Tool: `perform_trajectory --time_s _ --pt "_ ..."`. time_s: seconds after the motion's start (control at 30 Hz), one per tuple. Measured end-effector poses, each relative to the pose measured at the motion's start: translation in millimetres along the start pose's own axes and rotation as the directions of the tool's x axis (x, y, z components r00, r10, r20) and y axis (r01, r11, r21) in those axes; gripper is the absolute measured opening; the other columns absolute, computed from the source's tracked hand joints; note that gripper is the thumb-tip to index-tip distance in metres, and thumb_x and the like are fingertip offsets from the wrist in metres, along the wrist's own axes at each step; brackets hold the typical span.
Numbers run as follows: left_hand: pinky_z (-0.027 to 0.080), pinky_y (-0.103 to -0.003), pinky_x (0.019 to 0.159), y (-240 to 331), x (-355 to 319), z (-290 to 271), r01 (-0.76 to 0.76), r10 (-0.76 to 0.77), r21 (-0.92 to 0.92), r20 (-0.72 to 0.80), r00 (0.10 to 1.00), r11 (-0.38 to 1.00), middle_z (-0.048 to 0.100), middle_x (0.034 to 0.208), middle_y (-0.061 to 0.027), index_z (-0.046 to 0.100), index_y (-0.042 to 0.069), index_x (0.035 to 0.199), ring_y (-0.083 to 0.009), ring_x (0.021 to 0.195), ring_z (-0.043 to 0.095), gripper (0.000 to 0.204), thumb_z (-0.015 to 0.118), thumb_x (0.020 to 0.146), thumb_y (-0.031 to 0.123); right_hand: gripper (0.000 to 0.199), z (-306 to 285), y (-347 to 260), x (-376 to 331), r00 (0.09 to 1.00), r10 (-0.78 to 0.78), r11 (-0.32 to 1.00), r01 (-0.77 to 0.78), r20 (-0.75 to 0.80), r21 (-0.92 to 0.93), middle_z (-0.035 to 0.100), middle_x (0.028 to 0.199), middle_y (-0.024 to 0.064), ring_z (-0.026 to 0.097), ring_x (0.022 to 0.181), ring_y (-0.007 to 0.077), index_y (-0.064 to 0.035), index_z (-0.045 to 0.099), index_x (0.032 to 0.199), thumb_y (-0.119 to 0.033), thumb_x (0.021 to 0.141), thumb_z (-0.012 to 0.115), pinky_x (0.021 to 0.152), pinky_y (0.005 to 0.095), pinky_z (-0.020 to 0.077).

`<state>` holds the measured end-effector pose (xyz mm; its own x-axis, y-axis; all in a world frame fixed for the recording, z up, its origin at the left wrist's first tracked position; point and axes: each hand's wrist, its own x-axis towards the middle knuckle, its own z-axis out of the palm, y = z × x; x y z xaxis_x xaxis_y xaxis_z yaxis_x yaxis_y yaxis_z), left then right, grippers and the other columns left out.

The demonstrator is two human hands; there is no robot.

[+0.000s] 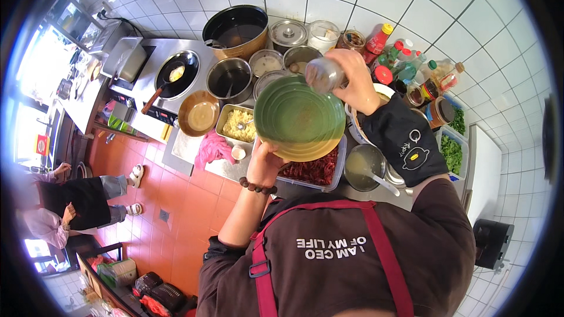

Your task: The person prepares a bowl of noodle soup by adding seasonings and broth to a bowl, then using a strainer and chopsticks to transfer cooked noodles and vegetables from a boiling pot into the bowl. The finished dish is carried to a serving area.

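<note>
My left hand (262, 166) grips the near-left rim of a wide green bowl (294, 105) with a yellowish-brown edge. A faint brownish patch shows in the bowl's middle. My right hand (357, 82) is wrapped round a small clear jar (323, 74), which is tilted over the bowl's far right rim; its contents are too blurred to name. Under the bowl's near side is a plastic tub of dark red shredded food (317, 171). To the left lies a metal tray of chopped yellowish food (238, 123) with a spoon in it.
A big pot (236, 32), lidded metal pots (288, 33) and sauce bottles (379, 41) line the tiled wall. A wok (176, 76) sits on the left stove. Near my right arm are a ladle in a pot (364, 167) and green herbs (451, 154). Another person (70, 205) stands at left.
</note>
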<state>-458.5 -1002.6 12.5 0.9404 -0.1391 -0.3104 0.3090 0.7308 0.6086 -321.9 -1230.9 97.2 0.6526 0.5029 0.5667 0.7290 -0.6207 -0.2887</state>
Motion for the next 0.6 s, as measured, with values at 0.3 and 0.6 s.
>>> perform_trajectory --time_s 0.3,0.6 --pt "0.05 -0.044 0.081 10 -4 -1 -0.054 0.051 -0.036 -0.058 0.997 0.998 0.054 0.108 -0.0129 0.05 -0.001 0.106 -0.0297 0.096 0.057 0.036 0.053 0.072 0.01 0.068 46 97 6 0.751 0.661 0.388 -0.324 -0.016 0.863 0.053 0.109 0.0061 0.05 0.101 0.0153 -0.0056 0.035 0.123 -0.011 0.068 0.074 0.088 0.0301 0.0403" --pt "0.051 -0.036 0.062 13 -3 -12 -0.054 0.058 0.038 -0.124 0.991 0.998 0.055 0.102 -0.0112 0.042 0.006 0.115 -0.0262 0.083 0.059 0.045 0.051 0.072 0.015 0.065 123 173 -23 0.759 0.65 0.7 -0.582 -0.035 0.414 0.05 0.1 0.0131 0.051 0.094 0.022 0.0001 0.038 0.116 -0.003 0.059 0.07 0.085 0.0293 0.0422"
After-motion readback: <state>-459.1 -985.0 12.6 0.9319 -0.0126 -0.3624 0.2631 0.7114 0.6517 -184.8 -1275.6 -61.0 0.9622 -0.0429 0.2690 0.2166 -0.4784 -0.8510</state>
